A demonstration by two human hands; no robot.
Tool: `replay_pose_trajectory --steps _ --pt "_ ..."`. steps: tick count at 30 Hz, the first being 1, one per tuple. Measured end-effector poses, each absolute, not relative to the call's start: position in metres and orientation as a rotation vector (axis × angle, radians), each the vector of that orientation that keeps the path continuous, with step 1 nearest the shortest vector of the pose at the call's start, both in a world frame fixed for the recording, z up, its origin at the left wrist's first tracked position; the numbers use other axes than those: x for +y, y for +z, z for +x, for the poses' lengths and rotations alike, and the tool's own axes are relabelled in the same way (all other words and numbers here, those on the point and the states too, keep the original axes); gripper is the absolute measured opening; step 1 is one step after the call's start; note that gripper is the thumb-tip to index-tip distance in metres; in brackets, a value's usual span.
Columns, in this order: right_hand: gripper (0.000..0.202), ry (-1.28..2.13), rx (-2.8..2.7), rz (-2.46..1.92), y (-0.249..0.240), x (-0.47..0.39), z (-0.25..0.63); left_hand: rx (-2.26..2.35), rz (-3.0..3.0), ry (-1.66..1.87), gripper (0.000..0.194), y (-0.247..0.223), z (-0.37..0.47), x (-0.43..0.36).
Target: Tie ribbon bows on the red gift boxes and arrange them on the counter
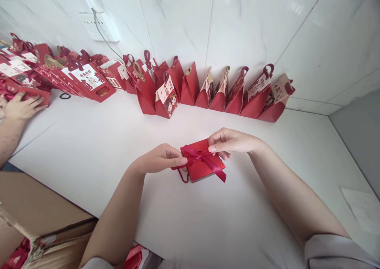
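A small red gift box lies on the white table in front of me. Across its top a dark pink ribbon is tied in a bow, one tail hanging over the near right edge. My left hand pinches the ribbon at the left side of the bow, thumb on top. At the bow's right side, my right hand pinches the ribbon between thumb and forefinger. A dark red cord loop sticks out at the box's left side, below my left fingers.
Red gift boxes with loop handles stand in a row along the marble wall, more of them piled at left. Another person's hand touches a red box there. A black hair tie lies nearby; a cardboard box stands lower left.
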State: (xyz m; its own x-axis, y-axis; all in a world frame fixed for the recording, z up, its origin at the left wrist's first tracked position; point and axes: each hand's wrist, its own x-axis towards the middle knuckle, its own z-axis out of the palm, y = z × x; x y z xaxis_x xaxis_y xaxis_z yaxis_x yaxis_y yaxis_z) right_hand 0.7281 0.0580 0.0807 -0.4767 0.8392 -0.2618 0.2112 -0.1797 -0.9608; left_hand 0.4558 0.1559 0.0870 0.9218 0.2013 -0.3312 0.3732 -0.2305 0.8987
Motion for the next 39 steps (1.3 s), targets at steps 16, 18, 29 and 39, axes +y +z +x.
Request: replay_pose_trajectory --steps 16,18,29,39 --pt "0.038 1.638 -1.581 -1.201 0.077 0.058 0.727 0.416 1.806 -0.172 0.028 0.086 0.46 0.151" --pt "0.038 1.611 -1.584 -1.214 0.076 0.058 0.726 0.403 1.787 -0.175 0.025 0.087 0.46 0.151" --pt "0.038 1.725 -1.514 -1.184 0.075 0.058 0.723 0.413 1.796 -0.276 0.017 0.094 0.459 0.146" --pt "0.042 1.786 -1.417 -1.111 0.072 0.058 0.723 0.87 2.132 0.581 0.02 0.099 0.467 0.128"
